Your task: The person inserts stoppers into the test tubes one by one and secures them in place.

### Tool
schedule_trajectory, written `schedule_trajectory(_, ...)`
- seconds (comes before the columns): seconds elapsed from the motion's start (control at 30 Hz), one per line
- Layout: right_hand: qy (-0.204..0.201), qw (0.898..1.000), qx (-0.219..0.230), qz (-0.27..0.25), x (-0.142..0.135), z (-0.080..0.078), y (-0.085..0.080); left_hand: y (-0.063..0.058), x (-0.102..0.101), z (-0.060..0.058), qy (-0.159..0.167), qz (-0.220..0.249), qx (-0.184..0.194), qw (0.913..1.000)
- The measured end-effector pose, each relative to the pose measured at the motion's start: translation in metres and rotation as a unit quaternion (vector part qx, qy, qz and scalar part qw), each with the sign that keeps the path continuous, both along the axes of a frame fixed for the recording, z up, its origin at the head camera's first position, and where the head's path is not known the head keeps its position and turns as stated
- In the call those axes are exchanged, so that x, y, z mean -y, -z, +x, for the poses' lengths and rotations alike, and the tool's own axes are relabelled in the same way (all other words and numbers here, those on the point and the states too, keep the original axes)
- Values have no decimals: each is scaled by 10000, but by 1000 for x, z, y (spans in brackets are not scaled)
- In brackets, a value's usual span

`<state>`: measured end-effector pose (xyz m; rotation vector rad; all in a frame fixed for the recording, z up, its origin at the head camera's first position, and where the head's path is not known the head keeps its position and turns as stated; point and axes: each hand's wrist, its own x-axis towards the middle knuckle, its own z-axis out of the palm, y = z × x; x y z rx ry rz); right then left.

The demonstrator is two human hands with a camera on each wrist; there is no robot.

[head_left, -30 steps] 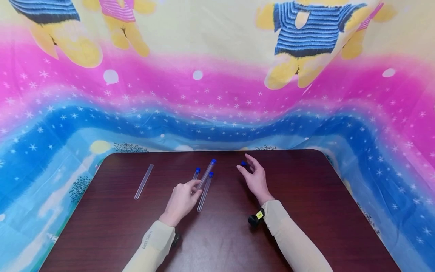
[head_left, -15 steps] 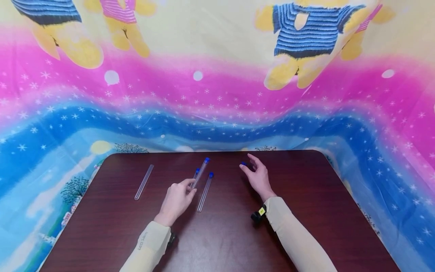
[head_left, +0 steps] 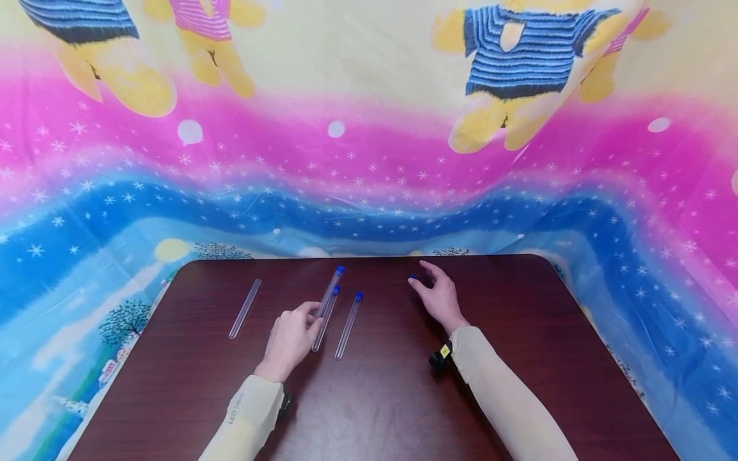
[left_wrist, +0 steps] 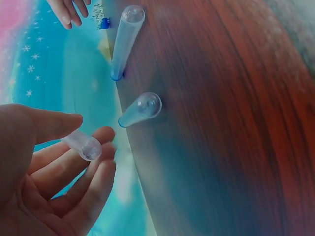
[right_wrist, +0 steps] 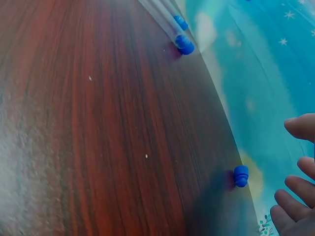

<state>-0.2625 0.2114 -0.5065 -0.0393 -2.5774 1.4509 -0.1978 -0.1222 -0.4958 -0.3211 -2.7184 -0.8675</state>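
My left hand [head_left: 288, 339] pinches a clear test tube [head_left: 331, 283] with a blue cap between thumb and fingers. In the left wrist view its rounded bottom end [left_wrist: 91, 148] pokes out past the fingers. Two more blue-capped test tubes lie on the table: one [head_left: 324, 323] right beside the held tube, overlapping it in the head view, the other [head_left: 348, 328] a little to the right. Over at the right, my right hand [head_left: 442, 301] hovers with fingers spread and nothing between them. A loose blue cap [right_wrist: 241, 176] lies on the table near its thumb.
An uncapped test tube [head_left: 245, 309] lies slanted on the dark wooden table [head_left: 369, 410], left of the left hand. Behind the table's far edge hangs a printed cloth [head_left: 369, 160], which wraps round both sides too.
The left hand has carried its capped tube leftward, across the middle tube to that tube's left side. The right hand has shifted slightly right, still near the loose cap.
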Motion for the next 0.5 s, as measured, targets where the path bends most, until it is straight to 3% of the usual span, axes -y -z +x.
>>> schedule_trajectory(0.2, -14, 9996, 39, 272, -2, -7, 2, 3, 6, -2, -109, -112, 53, 9999)
schedule_trajectory(0.5, -413, 9952, 327, 828, -3, -17, -1, 6, 17, -6, -354, -261, 682, 9967)
